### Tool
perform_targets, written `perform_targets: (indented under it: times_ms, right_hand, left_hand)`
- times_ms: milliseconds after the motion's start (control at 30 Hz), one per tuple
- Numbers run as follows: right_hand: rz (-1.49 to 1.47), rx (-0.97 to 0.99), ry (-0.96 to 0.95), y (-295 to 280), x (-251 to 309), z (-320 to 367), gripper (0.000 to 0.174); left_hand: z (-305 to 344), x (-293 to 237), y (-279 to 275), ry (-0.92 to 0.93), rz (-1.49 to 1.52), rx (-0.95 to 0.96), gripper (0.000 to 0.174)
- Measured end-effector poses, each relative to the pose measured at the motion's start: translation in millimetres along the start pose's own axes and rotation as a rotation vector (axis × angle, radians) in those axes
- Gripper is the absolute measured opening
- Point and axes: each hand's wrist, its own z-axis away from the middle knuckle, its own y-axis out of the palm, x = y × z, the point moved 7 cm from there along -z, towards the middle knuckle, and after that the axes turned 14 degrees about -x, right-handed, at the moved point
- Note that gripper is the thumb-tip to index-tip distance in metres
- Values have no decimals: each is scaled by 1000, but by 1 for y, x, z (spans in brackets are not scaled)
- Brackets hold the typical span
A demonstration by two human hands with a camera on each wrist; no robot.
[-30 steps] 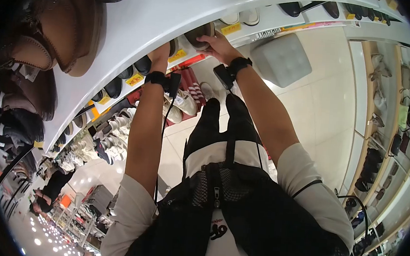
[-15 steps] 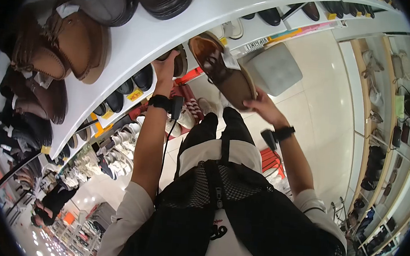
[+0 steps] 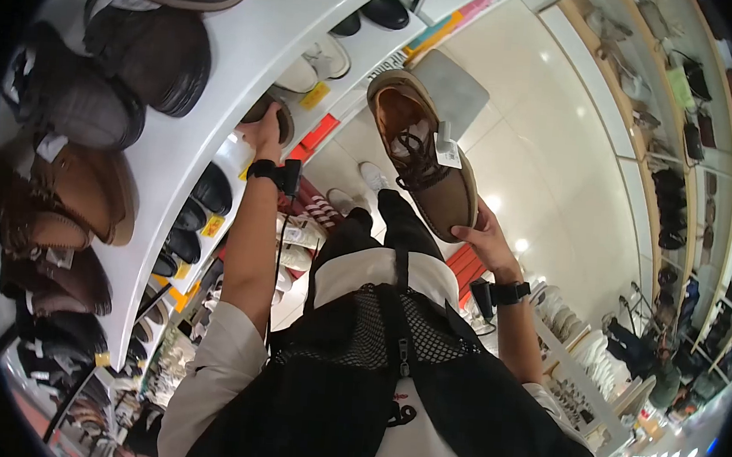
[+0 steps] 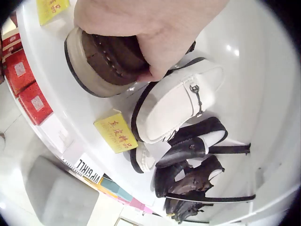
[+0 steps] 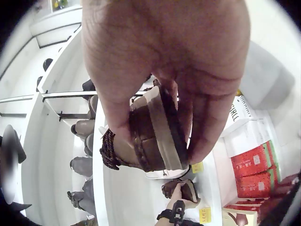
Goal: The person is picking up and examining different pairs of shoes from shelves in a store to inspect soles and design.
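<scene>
My right hand (image 3: pixel 487 238) grips a brown lace-up shoe (image 3: pixel 446 188) by its toe end, out in front of the shelf. Its opening faces up toward the head camera, and a white tag (image 3: pixel 448 149) hangs at the laces. In the right wrist view the thumb presses the upper while the fingers curl over the sole (image 5: pixel 162 129). My left hand (image 3: pixel 263 134) holds a second brown shoe (image 4: pixel 110 59) with a pale sole, at the white shelf. A white loafer (image 4: pixel 174 106) with a metal buckle stands beside that shoe.
Several dark shoes stand on the upper white shelf (image 3: pixel 269 45) at left. Yellow price cards (image 4: pixel 116 133) line the lower shelf edge. Below are red boxes (image 5: pixel 254 169) and a grey stool (image 3: pixel 446 84). Shelves of bags (image 3: pixel 673 201) run along the right.
My right hand has lifted the lace-up shoe off the shelf and drawn it rightward toward the body, turning its opening up. The left hand stays at its shoe. The head view has turned.
</scene>
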Motion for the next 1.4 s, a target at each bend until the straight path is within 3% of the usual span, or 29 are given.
perform_targets:
  times_ms: [100,200,300,400,500,600,667,733,800,867,933,967,1000,1067,1133,1167,1200,1267,1300,1400]
  right_hand:
    - [-9,-31,-37,-1,6,11,73]
    - [21,-39,-59,0,12,19,72]
    - [0,-66,-72,10,18,31,72]
    - [16,-79,-80,10,21,37,74]
    - [20,-66,-68,13,23,39,75]
    - [15,-52,-62,22,27,40,76]
    - [23,-37,-48,31,31,41,77]
    - [-1,12,-25,39,33,41,78]
    - [80,86,10,52,32,44,79]
    - [204,175,-114,68,28,43,82]
    - [434,275,-251,83,31,49,83]
    - [568,334,-337,91,36,50,84]
    - [592,384,-293,99,46,55,78]
    - [686,547,-401,101,54,53,68]
    - [629,548,-330,91,67,38,59]
    - [531,527,-360,91,81,25,57]
    - [318,495,-302,92,95,16,67]
    - [8,466,-386,105,120,-6,87]
    - [-119,481,-394,125,135,-2,84]
    - [-94,551,-388,159,142,-17,78]
  left_hand:
    - [1,-10,11,12,-18,23,114]
    - [4,-8,13,-93,-194,-5,113]
    - [-1,0,18,18,-468,-28,112]
    - [-7,7,27,99,-499,52,117]
    - [2,2,17,156,-434,-31,120]
    - [52,-23,-26,239,-77,-10,109]
    - [99,-2,-11,411,371,513,96]
    - [205,-55,-77,32,511,1308,93]
    - [249,-60,-118,236,542,1543,98]
    - [266,-60,-136,76,471,1595,90]
    - [263,-58,-150,438,174,1356,56]
    - [261,-58,-153,268,254,1348,55]
    - [258,-63,-159,100,328,1335,54]
    - [252,-70,-171,59,361,1321,58]
    - [246,-87,-188,243,503,1332,64]
    - [243,-91,-195,227,488,1343,72]
    - [235,-86,-198,233,491,1326,72]
    - [223,-59,-196,134,387,1373,78]
    - [232,-94,-218,59,354,1429,84]
    - [207,-93,-224,100,234,1352,82]
